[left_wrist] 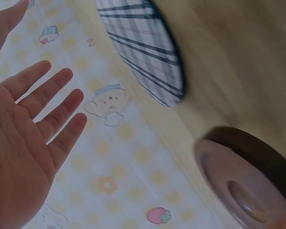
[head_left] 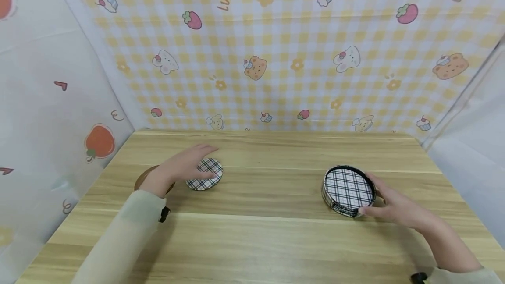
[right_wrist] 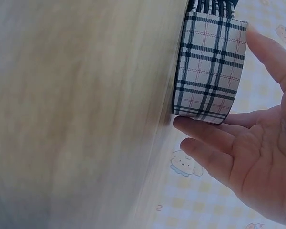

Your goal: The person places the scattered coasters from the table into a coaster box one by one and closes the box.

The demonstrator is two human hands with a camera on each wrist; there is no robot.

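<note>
My left hand (head_left: 182,165) is held above a round plaid coaster (head_left: 214,167) on the table, its fingers spread and nothing in them. In the left wrist view, that hand's palm and fingers are apart from the coaster. Partly hidden behind the left wrist lies a brown round wooden disc (head_left: 143,179), with a raised round centre in the left wrist view. On the right, my right hand (head_left: 398,205) grips a round plaid coaster holder (right_wrist: 209,67). Its thumb is at the rim and its fingers lie against the side wall. A stack of plaid coasters (head_left: 349,187) sits inside the holder.
The light wooden table (head_left: 268,249) runs back to a yellow checked cloth (head_left: 252,95) with cartoon prints. White printed cloth (head_left: 51,113) hangs along the left side, and a pale sheet (head_left: 477,143) along the right.
</note>
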